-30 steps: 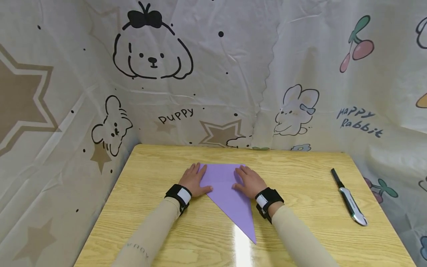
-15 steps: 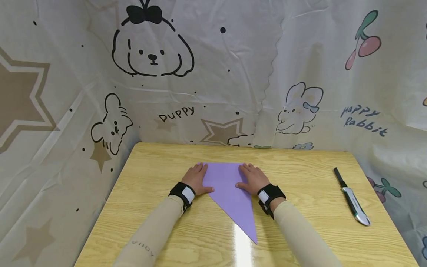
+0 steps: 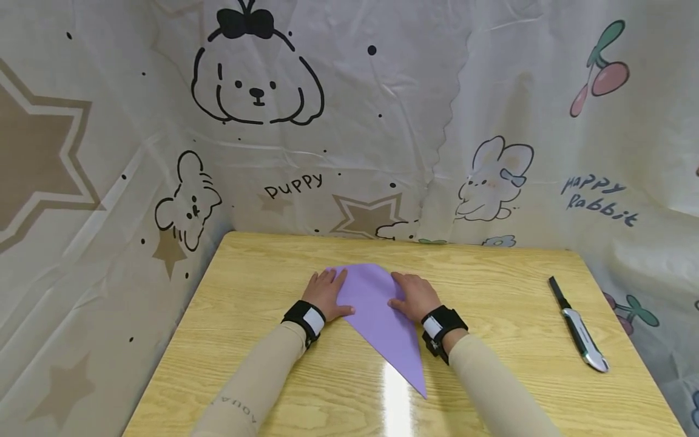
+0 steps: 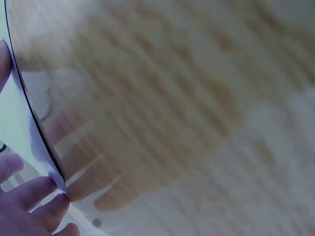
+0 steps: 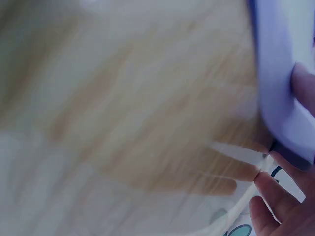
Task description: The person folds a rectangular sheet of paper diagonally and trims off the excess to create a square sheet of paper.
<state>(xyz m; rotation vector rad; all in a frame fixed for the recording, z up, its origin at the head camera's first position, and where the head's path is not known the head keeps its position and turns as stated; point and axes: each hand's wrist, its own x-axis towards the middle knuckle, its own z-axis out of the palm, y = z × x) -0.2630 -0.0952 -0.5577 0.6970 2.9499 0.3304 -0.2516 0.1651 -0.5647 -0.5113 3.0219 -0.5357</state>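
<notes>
A folded sheet of purple paper (image 3: 377, 315) lies on the wooden table, tapering to a point toward the near right. Its far edge bows upward between the hands. My left hand (image 3: 326, 294) rests on the left side, fingers spread straight at the far left corner and thumb on the slanted edge. At the right side, my right hand (image 3: 416, 295) holds the paper with the thumb on top. In the right wrist view the paper's edge (image 5: 275, 73) curves up beside the thumb, and the other fingers of the right hand (image 5: 290, 206) are at its far end.
A utility knife (image 3: 581, 334) with a black-and-silver handle lies at the right of the table (image 3: 246, 376), its dark end pointing away. A printed cloth (image 3: 349, 145) hangs behind the table and along both sides. Both wrists wear black straps.
The far edge of the paper was straight and flat; now it bulges upward in a curve near the right hand. Both hands have shifted slightly right in the head view.
</notes>
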